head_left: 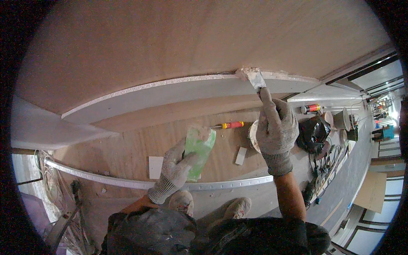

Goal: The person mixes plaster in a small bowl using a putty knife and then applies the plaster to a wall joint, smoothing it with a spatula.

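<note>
Right hand (277, 129), gloved, closed around handle of putty knife (256, 79), blade pressed to white filler patch (245, 73) at far seam between plywood wall panel (191, 38) and white strip (178, 91). Left hand (177, 166), gloved, lower and nearer, fingers clamped on green plastic scraper (198, 146) smeared with white filler, tilted upward. Beyond hands, on plywood floor (127, 151): red-and-yellow screwdriver (229, 125), small white block (241, 155), round tub (253, 135) partly hidden behind right hand. Farther right: spray can (311, 108), black bag (313, 132). Near edge: perforated metal rail (204, 185), two shoes (210, 204).
</note>
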{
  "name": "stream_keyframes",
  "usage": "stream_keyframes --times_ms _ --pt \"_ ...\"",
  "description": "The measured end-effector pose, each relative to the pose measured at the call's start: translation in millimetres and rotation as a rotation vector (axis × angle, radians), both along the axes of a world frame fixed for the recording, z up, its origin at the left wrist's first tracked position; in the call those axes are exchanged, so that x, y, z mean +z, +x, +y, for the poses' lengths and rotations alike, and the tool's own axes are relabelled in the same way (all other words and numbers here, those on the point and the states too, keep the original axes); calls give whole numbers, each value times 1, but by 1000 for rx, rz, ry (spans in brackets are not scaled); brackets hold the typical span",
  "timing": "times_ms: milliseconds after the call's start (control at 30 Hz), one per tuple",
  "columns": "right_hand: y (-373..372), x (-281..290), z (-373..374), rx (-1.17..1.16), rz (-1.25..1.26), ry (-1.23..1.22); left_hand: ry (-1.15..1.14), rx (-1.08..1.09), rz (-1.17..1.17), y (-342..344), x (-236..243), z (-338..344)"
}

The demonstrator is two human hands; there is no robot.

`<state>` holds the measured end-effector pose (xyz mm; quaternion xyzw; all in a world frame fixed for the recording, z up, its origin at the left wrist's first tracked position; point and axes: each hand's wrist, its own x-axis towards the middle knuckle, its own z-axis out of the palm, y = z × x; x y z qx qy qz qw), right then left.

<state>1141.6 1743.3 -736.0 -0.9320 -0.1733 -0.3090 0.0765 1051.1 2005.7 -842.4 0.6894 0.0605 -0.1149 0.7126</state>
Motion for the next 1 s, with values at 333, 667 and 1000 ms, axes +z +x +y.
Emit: stream_keyframes --times_ms 333,667,1000 --pt "-8 -8 23 -105 153 -38 -66 -55 13 5 -3 -4" --pt "-26 -2 19 -108 243 158 -23 -40 13 5 10 1" --pt "-18 2 52 -80 104 310 -173 -20 24 0 11 5"
